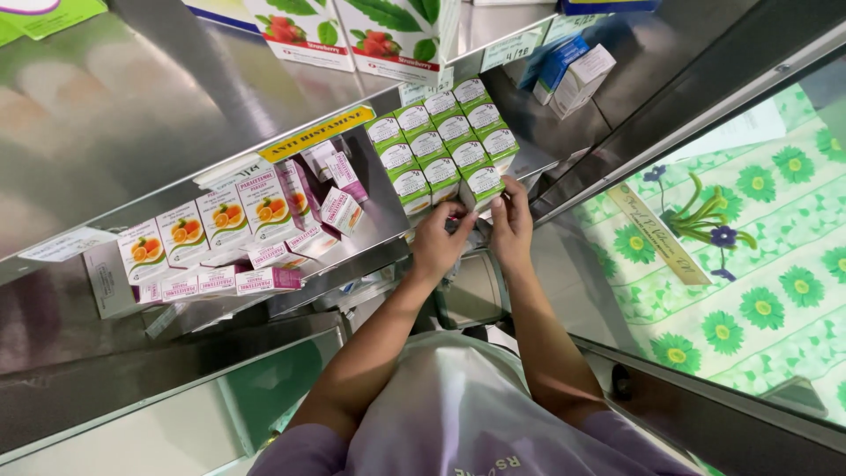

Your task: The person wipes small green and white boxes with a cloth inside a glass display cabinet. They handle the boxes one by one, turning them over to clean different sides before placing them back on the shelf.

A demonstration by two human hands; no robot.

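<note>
Both hands are up at the shelf w/ the green-and-white boxes (445,145). I count approx 12 of them in 3 rows, packed tight.

Left hand (436,242) and right hand (511,225) both have fingers curled onto the nearest box (482,185), front of the right row. It sits right at the fingertips, pinched from both sides, the other green ones stacked just beyond them. Can't see the box's underside or thumbs properly, hidden behind knuckles.

Left of the fingers: 4 orange-fruit boxes (207,225) standing, plus a bunch of pink-striped boxes (264,280), maybe 6-7, some lying flat, hard to count tbh.

Further past the fingertips: 2 strawberry boxes (348,31), cut off at the top edge. Off to the right, 2 blue-and-white boxes (571,75) on the steel shelf (132,106).
</note>
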